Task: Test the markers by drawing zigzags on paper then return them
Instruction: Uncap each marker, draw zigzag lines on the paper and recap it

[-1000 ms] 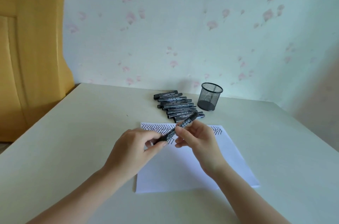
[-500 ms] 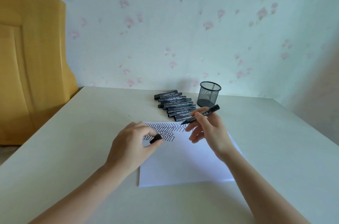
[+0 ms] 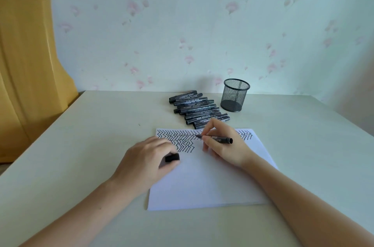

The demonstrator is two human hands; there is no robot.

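Paper (image 3: 212,182) lies on cream table (image 3: 91,135), floral wallpaper (image 3: 202,34) behind.

We see a pale desk (image 3: 81,145) set against a wall (image 3: 202,24) papered with faint pink flowers. At the left, just beside the desk's far corner, stands a yellow chair back (image 3: 26,64).

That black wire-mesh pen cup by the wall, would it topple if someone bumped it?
Probably yes. The black wire-mesh pen cup looks see-through and holds nothing, so it is likely light. It stands upright on the smooth pale table, taller than its base, so a nudge might slide or tip it.
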